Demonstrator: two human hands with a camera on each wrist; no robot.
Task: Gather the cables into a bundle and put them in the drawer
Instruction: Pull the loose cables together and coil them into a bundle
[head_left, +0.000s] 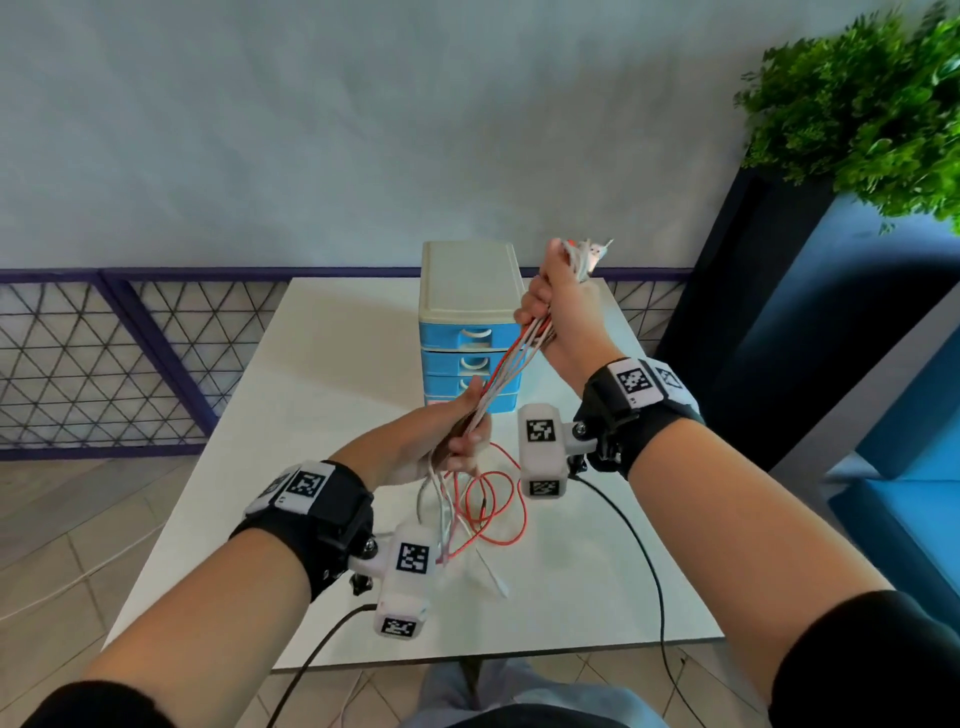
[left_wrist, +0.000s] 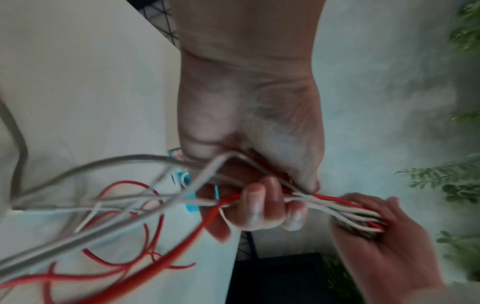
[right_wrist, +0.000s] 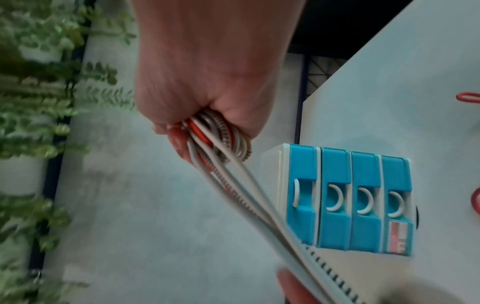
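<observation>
Stretching cables (head_left: 500, 370) taut, both hands hover above table (head_left: 322, 364).

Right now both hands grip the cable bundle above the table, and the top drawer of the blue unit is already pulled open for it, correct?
Not quite. The left hand and right hand do grip the cables above the table, but the top drawer is closed. The right wrist view shows all four fronts of the drawer unit flush.
</observation>
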